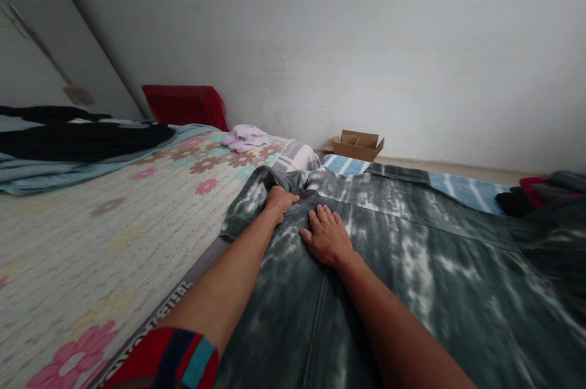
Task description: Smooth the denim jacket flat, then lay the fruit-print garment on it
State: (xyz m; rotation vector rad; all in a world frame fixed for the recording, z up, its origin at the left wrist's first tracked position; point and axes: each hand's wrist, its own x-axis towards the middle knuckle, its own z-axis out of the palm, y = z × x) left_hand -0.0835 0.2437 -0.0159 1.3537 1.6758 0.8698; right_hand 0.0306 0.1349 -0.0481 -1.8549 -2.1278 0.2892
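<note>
A dark grey tie-dyed denim garment (412, 273) lies spread across the bed in front of me. My left hand (280, 201) is closed, pinching a fold of the denim near the garment's far left edge. Just to its right, my right hand (326, 235) lies flat on the fabric with fingers stretched out, pressing it down. The two hands are a few centimetres apart.
A floral mattress cover (114, 230) stretches to the left, with dark clothes (77, 138) on a blue sheet, a red pillow (185, 105) and a lilac cloth (246, 137) at the back. A cardboard box (358, 145) sits by the wall. More clothes (533, 193) lie at right.
</note>
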